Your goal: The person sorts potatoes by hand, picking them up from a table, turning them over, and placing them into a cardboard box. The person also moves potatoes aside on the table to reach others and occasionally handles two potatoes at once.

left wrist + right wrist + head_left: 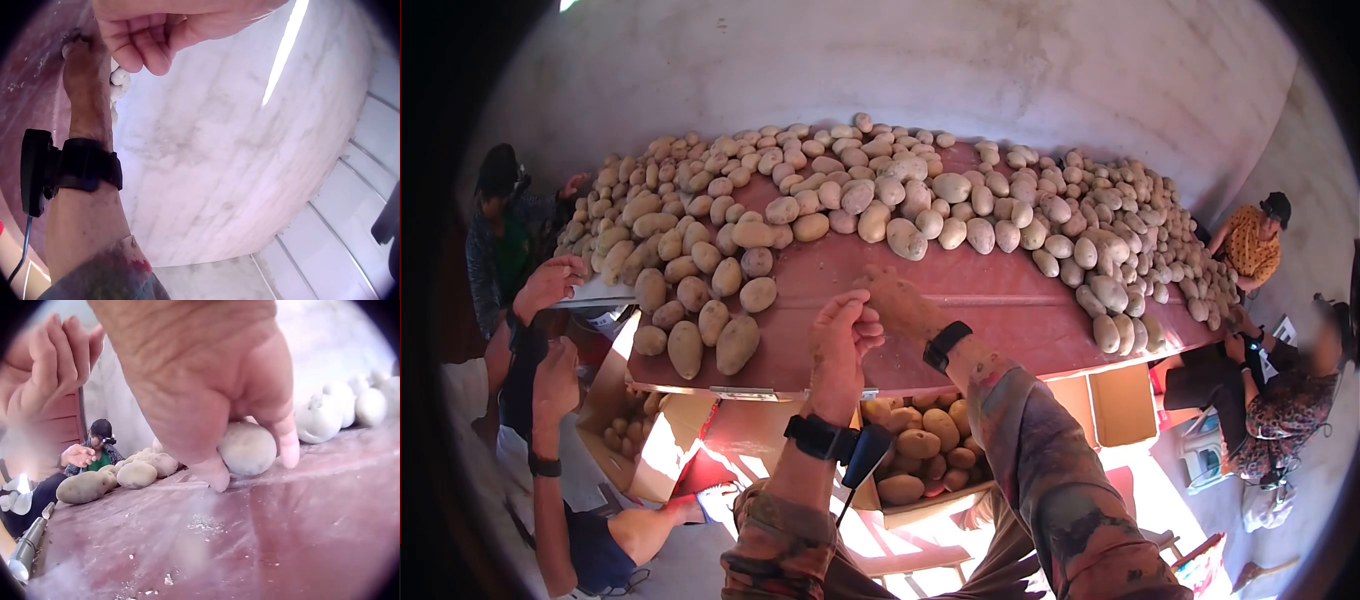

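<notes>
My right hand (903, 303) reaches over the red tabletop (1000, 300). In the right wrist view its fingers and thumb grip a single pale potato (249, 449) low at the table surface; in the head view the hand hides that potato. My left hand (840, 345) is raised beside it above the table's near edge, fingers loosely curled with nothing in them. The left wrist view also has these left fingers (147, 47) bent and bare. A long heap of potatoes (880, 195) curves across the back of the table and down both sides.
Below the near edge stands a cardboard box of potatoes (935, 440); another box (625, 430) with potatoes is at the left. Other people's arms (550, 385) come in from the left. A person (500, 225) sits at the far left, and two more people are at the right.
</notes>
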A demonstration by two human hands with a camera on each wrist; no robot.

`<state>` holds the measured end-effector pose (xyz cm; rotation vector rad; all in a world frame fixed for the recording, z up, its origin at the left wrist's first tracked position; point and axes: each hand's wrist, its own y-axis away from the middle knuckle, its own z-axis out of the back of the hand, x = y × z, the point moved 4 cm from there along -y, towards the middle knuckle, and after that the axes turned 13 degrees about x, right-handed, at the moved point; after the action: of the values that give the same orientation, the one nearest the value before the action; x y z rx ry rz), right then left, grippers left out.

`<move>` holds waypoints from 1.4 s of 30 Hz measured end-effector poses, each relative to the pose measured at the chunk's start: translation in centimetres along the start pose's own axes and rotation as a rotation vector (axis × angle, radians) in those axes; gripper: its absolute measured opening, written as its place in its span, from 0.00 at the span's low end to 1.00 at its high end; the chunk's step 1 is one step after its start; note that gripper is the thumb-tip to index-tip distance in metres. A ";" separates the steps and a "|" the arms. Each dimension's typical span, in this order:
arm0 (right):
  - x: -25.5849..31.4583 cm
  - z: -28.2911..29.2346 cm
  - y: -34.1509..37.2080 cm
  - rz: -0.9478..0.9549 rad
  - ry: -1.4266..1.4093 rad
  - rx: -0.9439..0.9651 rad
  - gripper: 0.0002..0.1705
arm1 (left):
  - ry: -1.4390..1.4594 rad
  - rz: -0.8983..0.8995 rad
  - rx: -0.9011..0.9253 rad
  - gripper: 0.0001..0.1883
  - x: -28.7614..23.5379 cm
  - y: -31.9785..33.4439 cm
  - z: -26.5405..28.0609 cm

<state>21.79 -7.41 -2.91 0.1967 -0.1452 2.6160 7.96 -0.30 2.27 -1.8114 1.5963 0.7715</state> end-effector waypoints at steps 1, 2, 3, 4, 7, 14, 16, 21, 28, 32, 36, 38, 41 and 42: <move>0.2 0.4 0.4 -0.031 -0.028 0.010 0.16 | 0.000 -0.002 0.001 0.09 -0.1 0.1 0.1; 0.6 0.6 1.0 -0.031 -0.030 0.015 0.16 | 0.002 0.001 -0.003 0.09 -0.1 0.2 0.2; 0.8 1.1 1.7 -0.066 -0.051 0.014 0.16 | 0.000 -0.007 -0.002 0.09 -0.3 0.2 0.2; 1.0 1.7 2.4 -0.101 -0.070 0.013 0.17 | -0.001 -0.015 0.000 0.09 -0.5 0.2 0.1; 1.9 3.1 5.0 -0.163 -0.250 0.077 0.18 | -0.007 -0.021 -0.009 0.09 -0.9 0.3 0.2; 0.5 3.4 9.3 -0.134 -0.242 0.125 0.15 | -0.043 -0.024 -0.023 0.10 -1.0 0.5 0.4; 1.0 3.4 10.5 -0.126 -0.141 0.191 0.15 | -0.056 -0.035 0.002 0.10 -1.1 0.5 0.4; 3.1 5.4 12.7 -0.119 -0.196 0.369 0.21 | -0.036 -0.021 -0.015 0.09 -0.9 0.3 -0.1; 7.9 6.3 15.4 -0.096 -0.416 0.766 0.20 | -0.067 0.003 0.018 0.11 -0.7 0.4 0.1; 8.5 1.3 16.8 0.090 -0.246 0.790 0.13 | -0.097 0.023 0.004 0.11 -1.0 0.5 -0.4; 8.8 0.0 18.5 0.201 0.108 0.400 0.04 | -0.098 0.019 0.016 0.10 -1.0 0.5 -0.3; 8.8 0.1 18.7 0.252 0.212 0.281 0.04 | -0.100 0.010 0.018 0.10 -1.2 0.5 -0.2; 8.8 0.4 18.4 0.133 0.260 0.588 0.06 | -0.093 0.010 0.026 0.10 -0.8 0.3 0.0; 9.3 1.4 18.3 0.131 0.265 0.583 0.06 | -0.084 0.019 0.031 0.10 -0.5 0.2 0.1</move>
<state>4.84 -18.93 -1.14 0.0354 0.7231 2.7151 7.69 0.09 2.57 -1.7214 1.5656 0.8158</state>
